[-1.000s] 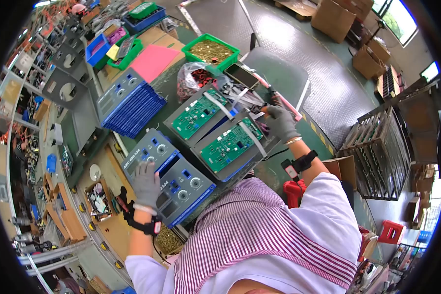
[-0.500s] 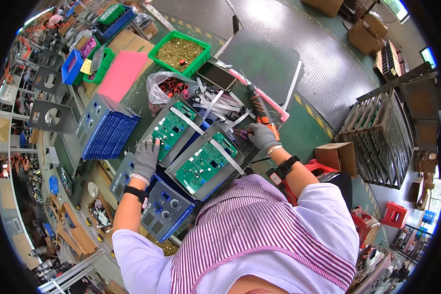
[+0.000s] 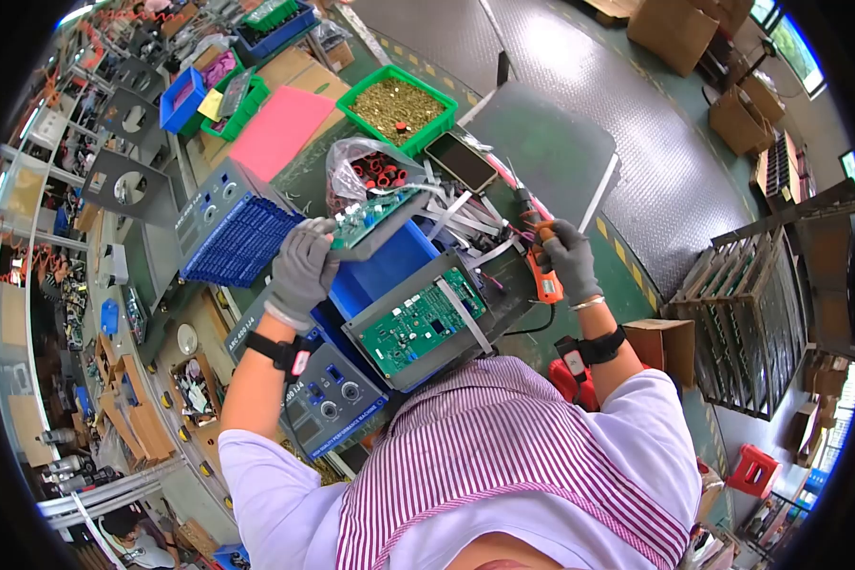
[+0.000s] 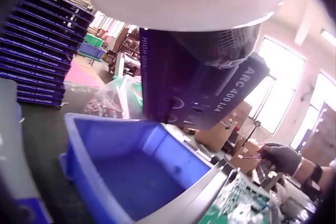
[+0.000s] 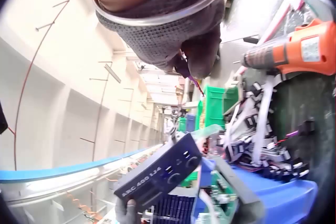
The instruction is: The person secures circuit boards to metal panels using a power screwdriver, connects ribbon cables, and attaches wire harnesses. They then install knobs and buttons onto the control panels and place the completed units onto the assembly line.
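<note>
My gloved left hand (image 3: 304, 268) grips one edge of a control panel (image 5: 157, 176) marked ARC 400. It is tilted up, with a green circuit board (image 3: 370, 218) on its back. Below it shows the inside of a blue bin (image 4: 131, 176). A second panel with a circuit board (image 3: 423, 323) and white ribbon cable lies nearer the body. My gloved right hand (image 3: 568, 261) pinches a short purple-and-red wire lead (image 5: 195, 83) between thumb and fingers, above an orange electric screwdriver (image 5: 304, 50).
Ribbon cables (image 3: 461, 223) lie loose beside a phone (image 3: 461, 161). Behind are a bag of red-and-black parts (image 3: 375, 171) and a green tray of brass-coloured hardware (image 3: 399, 106). Stacked blue-edged panels (image 3: 233, 233) stand at left, with more panels (image 3: 337, 399) in front.
My left hand moved from the front panels to the far circuit-board panel and has lifted and tilted it, uncovering the blue bin. The right hand rose from among the cables beside the screwdriver.
</note>
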Demonstrator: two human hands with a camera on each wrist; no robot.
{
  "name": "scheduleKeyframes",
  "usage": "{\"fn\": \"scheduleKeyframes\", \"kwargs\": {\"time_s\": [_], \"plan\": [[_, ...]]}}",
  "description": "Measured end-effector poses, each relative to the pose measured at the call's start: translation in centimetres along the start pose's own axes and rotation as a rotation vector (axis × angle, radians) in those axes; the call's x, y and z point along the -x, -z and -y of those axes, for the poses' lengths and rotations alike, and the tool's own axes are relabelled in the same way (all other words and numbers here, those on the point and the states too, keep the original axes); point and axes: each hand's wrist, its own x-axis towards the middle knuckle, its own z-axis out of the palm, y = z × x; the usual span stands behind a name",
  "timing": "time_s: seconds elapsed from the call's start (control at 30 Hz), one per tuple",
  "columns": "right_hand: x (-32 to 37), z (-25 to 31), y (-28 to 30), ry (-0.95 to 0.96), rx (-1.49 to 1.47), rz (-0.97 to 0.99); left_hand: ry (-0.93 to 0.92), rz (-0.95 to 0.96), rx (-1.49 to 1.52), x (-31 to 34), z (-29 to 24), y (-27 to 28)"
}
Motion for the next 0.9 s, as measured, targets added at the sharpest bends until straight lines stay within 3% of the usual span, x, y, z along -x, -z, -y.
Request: {"fn": "scheduleKeyframes", "kwargs": {"time_s": [0.03,0.07,0.17,0.3,0.43,0.57,0.7,0.73,0.8,0.9], "plan": [[0.1,1.0,-0.2,0.058,-0.09,0.012,0.069,-0.06,0.037,-0.6,-0.4,-0.3],[0.6,2.6,-0.5,0.078,-0.125,0.044,0.253,-0.035,0.066,-1.9,-1.6,0.7],[3.0,7.9,-3.1,0.134,-0.252,0.121,0.687,-0.198,0.25,-1.9,-3.1,1.3],[5.1,12.1,-6.5,0.217,-0.257,0.211,0.884,-0.437,0.922,-1.7,-5.9,2.7],[5.5,13.4,-8.8,0.351,-0.183,0.263,0.861,-0.439,0.973,-2.2,-10.1,5.1],[5.8,13.6,-10.0,0.475,0.132,0.226,0.851,-0.444,1.004,-1.0,-12.0,6.2],[6.5,14.1,-11.1,0.8,0.552,0.077,0.786,-0.417,0.823,-0.4,-13.8,7.2],[6.7,14.1,-11.3,0.887,0.588,0.076,0.714,-0.433,0.806,-0.3,-14.1,7.3],[6.8,14.2,-11.5,1.07,0.656,0.067,0.744,-0.451,0.869,-0.2,-14.5,7.5],[7.4,14.2,-11.5,1.049,0.769,0.006,0.805,-0.413,0.952,0.6,-14.9,8.0]]}}
